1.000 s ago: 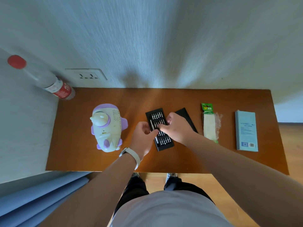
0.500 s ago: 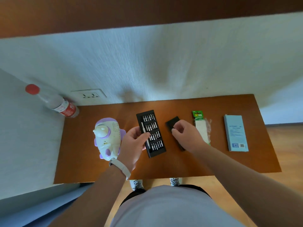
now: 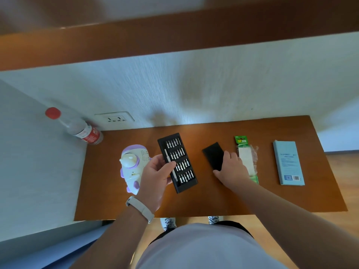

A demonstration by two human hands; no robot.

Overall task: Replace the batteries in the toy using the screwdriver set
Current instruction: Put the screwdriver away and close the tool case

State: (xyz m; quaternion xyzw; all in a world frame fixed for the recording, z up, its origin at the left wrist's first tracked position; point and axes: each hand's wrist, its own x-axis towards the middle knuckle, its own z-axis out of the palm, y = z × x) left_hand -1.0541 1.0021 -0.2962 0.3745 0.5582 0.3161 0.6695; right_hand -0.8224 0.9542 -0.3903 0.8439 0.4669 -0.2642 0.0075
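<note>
- The left hand (image 3: 155,175) grips the open screwdriver set (image 3: 180,158) by its left edge, with the fingers (image 3: 157,159) curled round it and the thumb across the driver.
- The right hand (image 3: 232,169) rests on the black cover (image 3: 213,154) on the worktop (image 3: 213,199), its fingers fairly straight.
- The toy (image 3: 132,164) stands just left of the set, partly behind the left hand.
- A battery pack (image 3: 245,152) lies just right of the cover.

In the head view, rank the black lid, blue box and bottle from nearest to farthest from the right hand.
1. black lid: the right hand touches it.
2. blue box: off to the hand's right.
3. bottle: far-left back corner, by the wall.
</note>
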